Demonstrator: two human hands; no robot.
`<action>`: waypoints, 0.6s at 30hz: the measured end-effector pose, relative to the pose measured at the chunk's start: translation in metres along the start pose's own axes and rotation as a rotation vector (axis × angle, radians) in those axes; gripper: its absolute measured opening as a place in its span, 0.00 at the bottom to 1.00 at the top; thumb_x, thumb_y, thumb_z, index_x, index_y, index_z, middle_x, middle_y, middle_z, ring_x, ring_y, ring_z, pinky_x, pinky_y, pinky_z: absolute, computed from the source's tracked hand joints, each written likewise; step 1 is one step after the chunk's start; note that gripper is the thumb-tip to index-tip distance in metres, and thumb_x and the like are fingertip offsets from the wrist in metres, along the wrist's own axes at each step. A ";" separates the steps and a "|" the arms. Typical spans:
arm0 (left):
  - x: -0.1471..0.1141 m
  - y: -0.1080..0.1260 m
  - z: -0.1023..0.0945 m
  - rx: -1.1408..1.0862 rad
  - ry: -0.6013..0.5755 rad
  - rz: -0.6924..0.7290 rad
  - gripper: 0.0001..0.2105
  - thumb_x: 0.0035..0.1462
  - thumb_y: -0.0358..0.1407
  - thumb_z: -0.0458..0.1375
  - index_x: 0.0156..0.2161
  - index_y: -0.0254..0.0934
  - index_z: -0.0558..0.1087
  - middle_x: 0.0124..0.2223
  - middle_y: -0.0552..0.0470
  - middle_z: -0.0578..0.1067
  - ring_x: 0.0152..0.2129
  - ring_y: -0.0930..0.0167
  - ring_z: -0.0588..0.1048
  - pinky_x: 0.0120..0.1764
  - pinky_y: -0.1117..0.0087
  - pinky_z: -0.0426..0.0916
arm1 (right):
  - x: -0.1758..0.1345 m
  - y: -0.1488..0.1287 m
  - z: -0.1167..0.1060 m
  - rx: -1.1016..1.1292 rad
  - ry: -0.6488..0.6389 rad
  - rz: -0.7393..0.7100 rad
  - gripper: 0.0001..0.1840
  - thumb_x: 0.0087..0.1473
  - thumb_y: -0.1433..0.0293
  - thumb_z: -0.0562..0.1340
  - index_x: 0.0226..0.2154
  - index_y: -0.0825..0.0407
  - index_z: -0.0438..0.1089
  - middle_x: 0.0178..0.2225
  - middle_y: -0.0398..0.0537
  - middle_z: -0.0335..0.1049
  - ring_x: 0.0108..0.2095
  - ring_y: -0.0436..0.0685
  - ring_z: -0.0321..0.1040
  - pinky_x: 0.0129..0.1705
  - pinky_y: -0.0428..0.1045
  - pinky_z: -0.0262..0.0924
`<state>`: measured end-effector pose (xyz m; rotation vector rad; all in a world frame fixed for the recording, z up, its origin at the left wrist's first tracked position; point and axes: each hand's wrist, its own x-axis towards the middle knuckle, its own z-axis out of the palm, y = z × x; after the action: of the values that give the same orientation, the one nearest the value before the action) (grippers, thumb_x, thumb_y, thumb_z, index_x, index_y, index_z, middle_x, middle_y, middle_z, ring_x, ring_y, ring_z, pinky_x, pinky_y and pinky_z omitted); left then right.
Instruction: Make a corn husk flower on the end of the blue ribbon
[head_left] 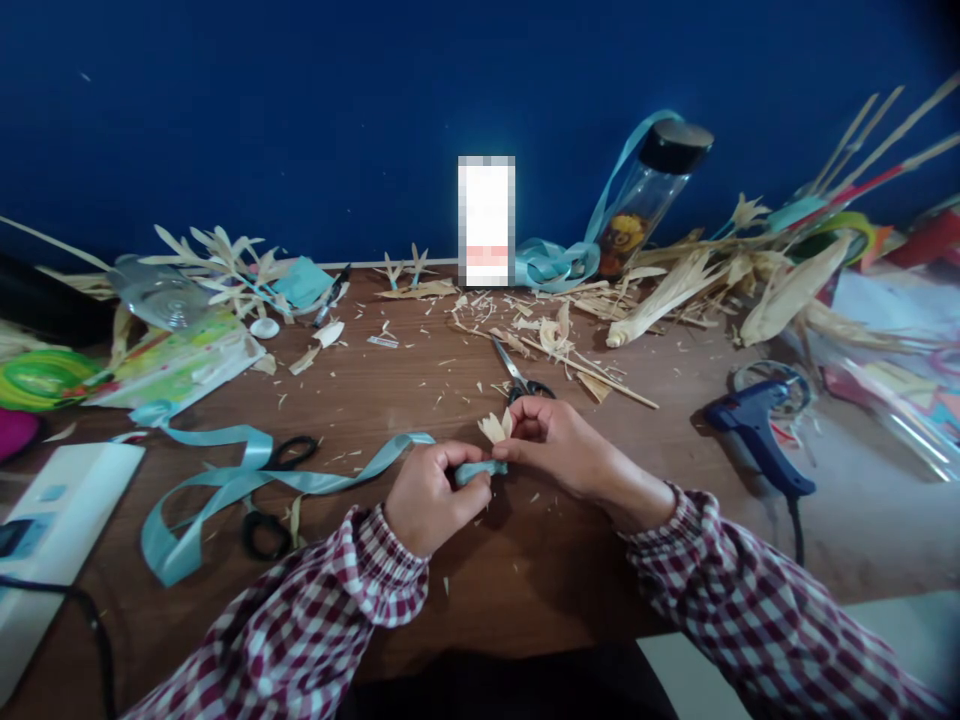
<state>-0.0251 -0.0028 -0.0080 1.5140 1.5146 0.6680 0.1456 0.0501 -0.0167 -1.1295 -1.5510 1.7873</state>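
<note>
- The left hand point(431, 495) and right hand point(559, 445) meet over the near middle of the table point(480, 580), fingertips almost touching.
- A husk flower point(495, 427) sits just above the fingers, between both hands.
- A ribbon point(300, 480) runs from the left fingers away to the left, looping across the table.
- Scissors point(521, 378) lie just behind the right fingers.
- A second pair of scissors point(274, 495) lies left of the left fingers, under the ribbon.
- A glue gun point(757, 435) lies well right of the right fingers.
- A bottle point(649, 195) leans far behind the fingers, against the wall.
- Corn husks point(750, 285) lie behind and right of the fingers.
</note>
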 end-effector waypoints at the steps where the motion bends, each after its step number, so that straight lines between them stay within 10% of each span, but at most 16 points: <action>1: 0.000 0.001 0.000 -0.006 -0.011 -0.007 0.09 0.44 0.34 0.55 0.27 0.32 0.76 0.18 0.55 0.69 0.16 0.75 0.64 0.21 0.74 0.61 | 0.000 0.000 0.000 0.001 0.001 -0.008 0.15 0.41 0.63 0.69 0.26 0.53 0.64 0.23 0.39 0.66 0.25 0.48 0.64 0.27 0.44 0.57; 18: -0.001 0.005 0.000 -0.096 -0.029 -0.106 0.10 0.44 0.36 0.57 0.29 0.31 0.76 0.19 0.55 0.70 0.15 0.76 0.62 0.19 0.76 0.58 | -0.002 -0.001 0.006 -0.090 0.135 -0.069 0.19 0.41 0.65 0.69 0.28 0.50 0.56 0.22 0.37 0.65 0.24 0.48 0.63 0.24 0.43 0.55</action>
<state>-0.0226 -0.0032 -0.0036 1.3567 1.5081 0.6451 0.1418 0.0456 -0.0151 -1.1983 -1.5840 1.5771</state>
